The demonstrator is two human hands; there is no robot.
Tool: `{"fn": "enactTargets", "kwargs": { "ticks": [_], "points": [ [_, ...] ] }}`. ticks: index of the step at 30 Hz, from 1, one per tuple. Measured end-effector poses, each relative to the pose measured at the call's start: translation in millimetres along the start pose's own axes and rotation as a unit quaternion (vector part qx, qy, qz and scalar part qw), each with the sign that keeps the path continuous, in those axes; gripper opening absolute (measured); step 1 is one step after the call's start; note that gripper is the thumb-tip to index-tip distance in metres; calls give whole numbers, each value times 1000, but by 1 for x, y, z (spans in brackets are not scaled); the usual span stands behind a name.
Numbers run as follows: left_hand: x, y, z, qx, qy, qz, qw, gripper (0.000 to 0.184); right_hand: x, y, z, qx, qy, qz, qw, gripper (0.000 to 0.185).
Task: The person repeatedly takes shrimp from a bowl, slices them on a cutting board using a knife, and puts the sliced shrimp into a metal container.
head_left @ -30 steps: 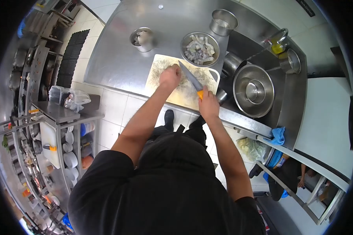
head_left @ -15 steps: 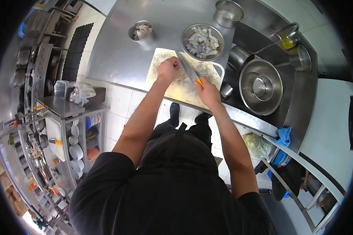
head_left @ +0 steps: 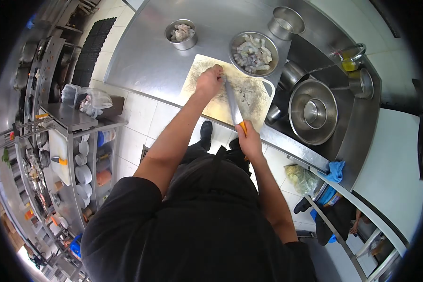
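My right hand [head_left: 250, 141] grips the orange handle of a long kitchen knife [head_left: 232, 101] near the front edge of the counter. The blade points away from me over a worn, cream cutting board [head_left: 253, 104], its tip close to the fingers of my left hand [head_left: 210, 81]. Those fingers are pinched together above the board; whatever they hold is too small to make out. Just behind the board stands a steel bowl [head_left: 233, 60] with peeled shrimp [head_left: 253, 52]. Farther left, a smaller steel container [head_left: 187, 45] holds pale pieces that look like shrimp.
On the right is a sink [head_left: 345, 105] with a large steel bowl [head_left: 334, 113], pots and a running tap [head_left: 360, 48]. An empty-looking steel pan [head_left: 286, 33] stands behind it. Left of me is a shelf unit [head_left: 70, 117] with plates. Another person's hand [head_left: 355, 228] shows at lower right.
My right hand has drawn the knife back toward me, so its tip now lies by my left fingers instead of the board's far edge. The whole view has shifted slightly.
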State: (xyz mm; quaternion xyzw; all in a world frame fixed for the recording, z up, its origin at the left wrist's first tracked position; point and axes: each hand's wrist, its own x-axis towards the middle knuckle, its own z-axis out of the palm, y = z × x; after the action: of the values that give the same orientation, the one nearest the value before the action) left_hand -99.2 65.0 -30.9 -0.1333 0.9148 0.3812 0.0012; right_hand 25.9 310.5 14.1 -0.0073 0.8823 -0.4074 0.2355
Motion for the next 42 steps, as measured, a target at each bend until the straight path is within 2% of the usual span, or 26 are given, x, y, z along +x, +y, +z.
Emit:
{"fn": "enactTargets", "kwargs": {
  "ticks": [1, 4, 15, 18, 21, 24, 28, 34, 39, 41, 42],
  "points": [
    [0, 2, -3, 1, -14, -8, 1000, 32, -5, -1, 3, 3, 5, -9, 1000, 36],
    [1, 6, -8, 10, -48, -22, 999, 34, -13, -8, 4, 12, -31, 45, 998, 36],
    [2, 7, -11, 62, -41, 21, 997, 24, -29, 1, -3, -60, -21, -1, 998, 35],
    [0, 0, -10, 50, -30, 68, 996, 22, -36, -1, -9, -97, -21, -10, 995, 36],
    [2, -7, -13, 37, -54, 87, 994, 21, -44, -8, -20, -97, -2, 19, 995, 33],
    [6, -12, -9, 36, -70, 100, 992, 19, -38, -11, -20, -71, 23, -25, 997, 31],
    [9, -14, -9, 44, -77, 117, 989, 17, -21, -17, -15, -108, 26, -38, 993, 30],
    [9, -9, -17, 122, -125, 138, 975, 24, -22, -7, -13, -116, 20, -13, 993, 30],
    [8, -19, -12, 173, -135, 170, 961, 42, -27, -12, -14, -128, 21, -1, 992, 31],
    [3, -29, -12, 161, -122, 162, 966, 53, -25, -9, -13, -128, 25, -46, 990, 30],
    [4, -36, -6, 135, -129, 135, 973, 53, -23, -4, -11, -121, 31, -89, 988, 29]
  ]
}}
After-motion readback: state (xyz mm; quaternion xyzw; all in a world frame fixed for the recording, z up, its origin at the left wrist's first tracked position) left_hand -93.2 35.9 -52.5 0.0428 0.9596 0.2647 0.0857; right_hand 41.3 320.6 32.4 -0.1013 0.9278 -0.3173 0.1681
